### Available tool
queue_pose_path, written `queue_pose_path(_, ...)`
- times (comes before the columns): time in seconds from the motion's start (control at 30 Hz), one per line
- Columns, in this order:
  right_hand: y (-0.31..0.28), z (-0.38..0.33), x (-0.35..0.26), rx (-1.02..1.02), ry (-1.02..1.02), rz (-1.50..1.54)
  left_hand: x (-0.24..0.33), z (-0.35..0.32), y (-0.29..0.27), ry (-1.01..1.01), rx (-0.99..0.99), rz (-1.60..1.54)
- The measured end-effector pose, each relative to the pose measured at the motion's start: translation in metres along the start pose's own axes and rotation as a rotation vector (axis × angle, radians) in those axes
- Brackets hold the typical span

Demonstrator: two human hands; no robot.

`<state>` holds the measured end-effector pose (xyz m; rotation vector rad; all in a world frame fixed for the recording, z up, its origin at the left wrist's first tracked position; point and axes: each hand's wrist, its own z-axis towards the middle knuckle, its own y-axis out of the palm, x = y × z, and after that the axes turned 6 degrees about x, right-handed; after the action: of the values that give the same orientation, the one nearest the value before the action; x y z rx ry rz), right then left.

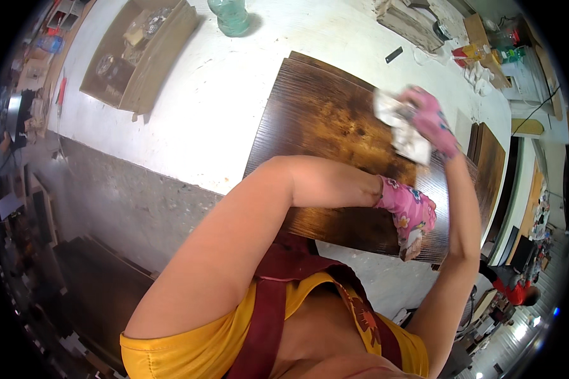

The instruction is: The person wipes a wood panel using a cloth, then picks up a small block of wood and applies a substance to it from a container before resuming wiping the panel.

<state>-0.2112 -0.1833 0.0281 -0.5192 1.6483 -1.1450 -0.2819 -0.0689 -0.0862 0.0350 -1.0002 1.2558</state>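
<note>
Dark-stained wooden panel [335, 126] lies flat on the white workbench [189, 114], long axis running away from her. Right pink-gloved hand [431, 120] clamps a pale rag [401, 126] at its far end; left gloved hand [411, 211] grips the near edge.

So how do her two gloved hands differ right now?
The right hand is stretched far out over the dark wooden panel, pressing a whitish rag flat on it; the left hand sits at the panel's near edge, gripping a smaller, dirtier cloth. The right hand looks blurred, the left sharp. Both wear pink flowered gloves.
</note>
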Motion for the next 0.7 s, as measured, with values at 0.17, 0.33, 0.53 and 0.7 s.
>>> queue_pose_path(0.17,0.067,0.1,-0.094,-0.049,0.009,0.177,0.015,-0.005,-0.023,-0.253,-0.293,-0.139)
queue_pose_path(0.33,0.098,0.124,-0.134,0.066,-0.355,-0.055,0.005,-0.013,-0.025,-0.212,-0.221,-0.106)
queue_pose_path(0.53,0.084,0.05,-0.08,0.21,-0.626,-0.356,0.006,-0.023,-0.029,-0.098,-0.065,-0.132)
queue_pose_path(0.7,0.024,-0.058,0.005,0.147,-0.281,-0.538,0.0,-0.017,-0.02,0.087,0.016,-0.052)
